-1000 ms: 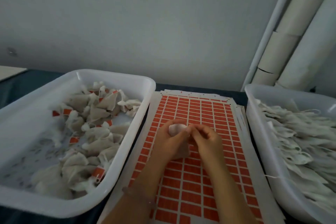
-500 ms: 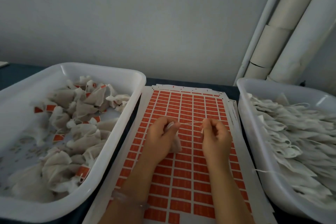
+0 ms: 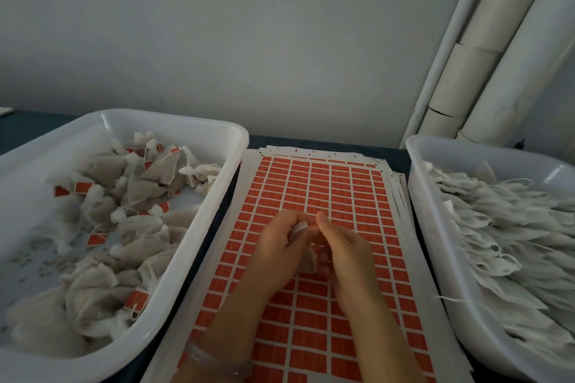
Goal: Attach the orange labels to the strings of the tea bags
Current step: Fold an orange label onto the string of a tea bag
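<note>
At frame centre, over the label sheet, our left hand grips a tea bag; our right hand pinches it too with curled fingers.

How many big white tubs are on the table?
2. The left tub holds tea bags with orange labels; the right tub holds unlabelled tea bags. The label sheet lies between them. More could sit outside the view.

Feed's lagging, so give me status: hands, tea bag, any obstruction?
Left hand and right hand both grip one tea bag. Held over label sheet. No obstruction seen.
</note>
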